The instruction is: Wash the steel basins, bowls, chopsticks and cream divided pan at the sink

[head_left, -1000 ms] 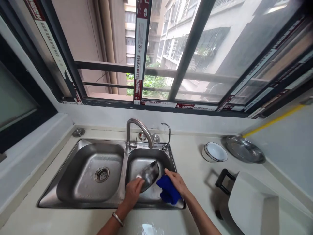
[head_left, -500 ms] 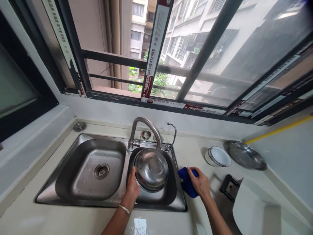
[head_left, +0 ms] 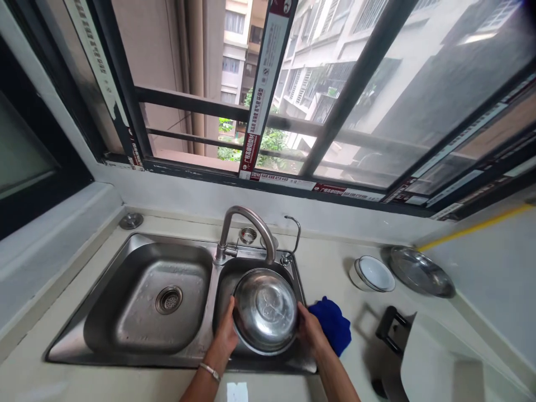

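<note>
A shiny metal bowl (head_left: 268,310) is held upside down over the right basin of the steel sink (head_left: 205,329). Its left rim is gripped by my left hand (head_left: 227,329), which wears a bracelet at the wrist. My right hand (head_left: 310,328) grips the bowl's right rim; its fingers are partly hidden behind the bowl. A crumpled blue cloth (head_left: 333,325) lies on the counter just right of the sink, beside my right hand. The curved faucet (head_left: 250,215) arches over the back of the right basin, its spout just behind the bowl.
White bowls (head_left: 374,273) and a metal dish (head_left: 421,271) stand at the back right of the counter. In front of them is a pale appliance with a black handle (head_left: 392,329). A drain strainer (head_left: 131,221) lies behind the left basin. The window frame (head_left: 268,100) rises behind the sink.
My right hand has let go of the blue cloth, moved left and taken hold of the bowl's right side. The bowl is now slightly nearer to me.
</note>
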### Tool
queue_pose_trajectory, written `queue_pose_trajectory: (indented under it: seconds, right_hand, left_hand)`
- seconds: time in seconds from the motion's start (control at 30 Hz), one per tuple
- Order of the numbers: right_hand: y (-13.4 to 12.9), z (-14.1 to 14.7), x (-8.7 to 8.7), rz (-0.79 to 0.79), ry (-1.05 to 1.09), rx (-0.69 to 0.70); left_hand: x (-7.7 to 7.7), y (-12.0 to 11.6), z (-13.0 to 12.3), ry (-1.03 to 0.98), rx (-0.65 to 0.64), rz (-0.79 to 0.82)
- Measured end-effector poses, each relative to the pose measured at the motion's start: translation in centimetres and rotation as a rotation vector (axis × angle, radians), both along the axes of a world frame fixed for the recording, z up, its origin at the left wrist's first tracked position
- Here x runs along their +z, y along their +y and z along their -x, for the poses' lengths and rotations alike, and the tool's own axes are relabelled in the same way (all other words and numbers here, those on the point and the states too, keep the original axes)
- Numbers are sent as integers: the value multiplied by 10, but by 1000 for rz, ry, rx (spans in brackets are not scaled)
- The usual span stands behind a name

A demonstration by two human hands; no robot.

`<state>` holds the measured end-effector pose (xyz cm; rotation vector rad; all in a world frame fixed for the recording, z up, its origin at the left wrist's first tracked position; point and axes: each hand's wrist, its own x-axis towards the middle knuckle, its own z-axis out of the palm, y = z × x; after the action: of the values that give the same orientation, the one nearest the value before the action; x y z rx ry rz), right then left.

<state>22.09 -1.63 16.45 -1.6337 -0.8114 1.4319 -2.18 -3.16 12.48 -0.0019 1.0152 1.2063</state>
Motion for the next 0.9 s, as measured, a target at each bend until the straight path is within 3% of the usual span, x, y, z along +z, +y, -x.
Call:
queue_pose_trajectory:
  seconds: [0.1, 0.17, 0.27, 0.4, 0.53, 0.63, 0.73, 0.9]
  right_hand:
    - [-10, 6, -11, 61, 562, -179]
    - [-13, 7, -12, 78, 753, -255]
    - [-9, 9, -9, 24, 841, -384]
    - [-1, 13, -5, -64, 854, -464]
    - [0, 24, -4, -98, 853, -463]
    - [-2, 34, -4, -93, 873, -443]
    - [-4, 44, -3, -79, 901, -428]
    - [-4, 57, -5, -39, 947, -457]
  left_hand:
    - [1, 12, 10, 78, -59, -51]
    - [4, 25, 18, 340, -152, -127]
    - [16, 54, 30, 801, -228, -252]
    - [43, 108, 34, 1190, -147, -464]
    - [65, 163, 29, 1118, -282, -365]
    - [70, 190, 30, 1089, -312, -355]
    - [69, 199, 34, 1110, -342, -354]
    - [70, 191, 38, 1170, -359, -392]
